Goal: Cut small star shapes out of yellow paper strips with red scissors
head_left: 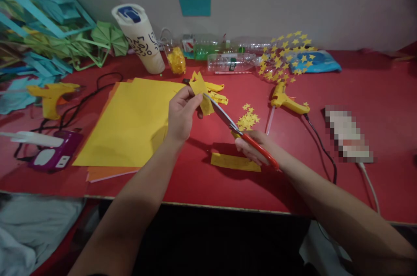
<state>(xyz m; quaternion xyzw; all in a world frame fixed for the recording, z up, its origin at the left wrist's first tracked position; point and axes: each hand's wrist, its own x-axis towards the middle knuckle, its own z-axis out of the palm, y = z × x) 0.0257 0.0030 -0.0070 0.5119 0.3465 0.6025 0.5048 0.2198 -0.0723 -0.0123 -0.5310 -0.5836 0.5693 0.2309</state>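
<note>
My left hand (183, 113) pinches a small piece of yellow paper (206, 101) above the red table. A pair of red-handled scissors (259, 149) is gripped in my right hand (249, 147), its blades pointing up and left, with the tips at the paper by my left thumb. Below the scissors lies a yellow paper strip (235, 162). A small heap of yellow paper stars (248, 118) sits just beyond my right hand. Yellow scraps (219, 97) and a yellow-handled tool, partly hidden, lie behind the held paper.
Yellow and orange sheets (130, 124) are stacked at left. Glue guns (288, 100) lie on both sides, with cords trailing. A purple power outlet box (55, 152), white tumbler (140, 39), clear bottles (231, 63), a star cluster (286, 56) and a pixelated object (348, 134) stand around.
</note>
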